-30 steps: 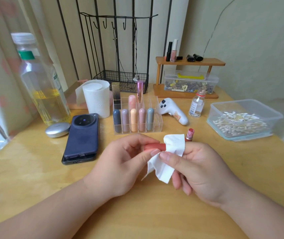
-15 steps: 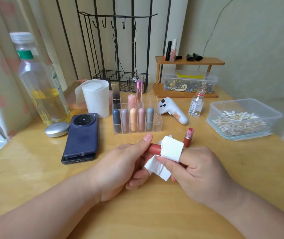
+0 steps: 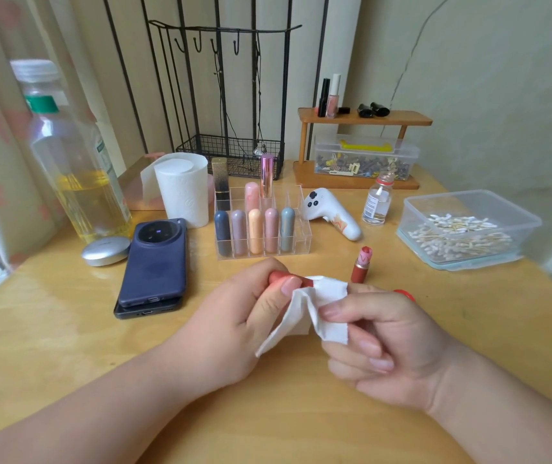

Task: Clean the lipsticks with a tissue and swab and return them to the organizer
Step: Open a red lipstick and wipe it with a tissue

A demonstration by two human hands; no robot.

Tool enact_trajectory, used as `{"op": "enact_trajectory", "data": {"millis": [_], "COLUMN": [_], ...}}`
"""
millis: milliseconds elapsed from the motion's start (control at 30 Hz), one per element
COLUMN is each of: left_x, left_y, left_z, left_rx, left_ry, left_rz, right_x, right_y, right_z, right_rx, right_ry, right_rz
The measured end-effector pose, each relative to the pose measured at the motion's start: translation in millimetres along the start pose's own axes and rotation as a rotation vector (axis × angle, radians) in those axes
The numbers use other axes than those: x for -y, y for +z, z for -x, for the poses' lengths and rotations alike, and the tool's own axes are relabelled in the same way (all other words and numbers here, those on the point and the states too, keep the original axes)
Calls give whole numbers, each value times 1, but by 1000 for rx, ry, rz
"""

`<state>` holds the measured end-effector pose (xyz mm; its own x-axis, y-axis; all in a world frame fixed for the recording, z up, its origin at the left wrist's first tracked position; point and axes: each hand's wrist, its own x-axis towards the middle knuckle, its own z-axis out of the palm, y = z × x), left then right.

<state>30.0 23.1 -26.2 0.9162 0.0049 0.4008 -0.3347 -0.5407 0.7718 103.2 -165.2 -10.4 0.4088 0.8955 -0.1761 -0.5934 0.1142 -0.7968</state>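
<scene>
Two hands are held together over the wooden table (image 3: 50, 329), at the middle of the view. A reddish lipstick tube (image 3: 279, 276) is gripped by the left hand (image 3: 234, 316), with thumb and fingers curled round it and its free end pointing to 3 o'clock. That end is wrapped in a white tissue (image 3: 321, 308), which is pinched between the thumb and forefinger of the right hand (image 3: 391, 346). The other fingers of that hand are curled in toward the palm. A loose corner of the tissue hangs toward 7 o'clock.

At 1 o'clock, near the hands, an uncapped lipstick (image 3: 361, 264) is stood upright on the table, its red tip showing. At 12 o'clock a clear organizer (image 3: 304, 242) is set, with five rounded lipsticks in its front row and three taller ones behind. At 2 o'clock, well apart, a clear box of cotton swabs (image 3: 468, 226) is seen. Between organizer and box lie a white handheld device (image 3: 331, 214) and a small glass bottle (image 3: 376, 204).

At 10 o'clock two phones (image 3: 154, 262) are stacked, with a silver round case (image 3: 106, 251) just beside them. A paper roll (image 3: 182, 192) and a large bottle of yellow liquid (image 3: 77, 162) are placed farther back.
</scene>
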Motion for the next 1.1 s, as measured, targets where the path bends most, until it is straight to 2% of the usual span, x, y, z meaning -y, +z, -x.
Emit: {"op": "enact_trajectory", "data": {"millis": [100,167,233,300,333,400,467,533,633,733,833,933,1000,1100], "left_x": [4,7,7,11,14,11,0,-5,-2,0,-1,1,3,11], "left_y": [-2,-1,2,-1,-3,-9,-10,-6,-3,-4,-2,-7,-12,-18], "left_z": [2,2,-2,-10,-13,-14,-15,-15,-11,-11,-15,-21,-23,-23], "left_rx": [-12,-14,-83,-197,-186,61,271,323,314,267,36,-235,-309,-326], "left_ry": [102,78,-61,-286,-401,-498,-527,-544,-554,-558,-546,-475,-403,-319], "left_rz": [-132,-87,170,609,845,1195,1358,1377,1321,1347,1373,1283,1175,1029], "right_x": [-1,0,4,11,14,18,17,16,15,17,16,15,15,13], "right_y": [-1,-2,-7,-13,-15,-17,-20,-22,-22,-20,-20,-18,-13,-11], "right_z": [-2,-2,-1,3,4,6,6,5,6,6,6,7,7,4], "right_rx": [-1,-75,-88,-8,40,77,54,9,-68,-49,-47,-143,-192,-331], "right_ry": [-13,-88,-146,-175,-180,-167,-150,-134,-143,-145,-140,-126,-109,-72], "right_rz": [23,41,-29,-93,-107,-109,-69,-30,-3,19,57,171,259,395]}}
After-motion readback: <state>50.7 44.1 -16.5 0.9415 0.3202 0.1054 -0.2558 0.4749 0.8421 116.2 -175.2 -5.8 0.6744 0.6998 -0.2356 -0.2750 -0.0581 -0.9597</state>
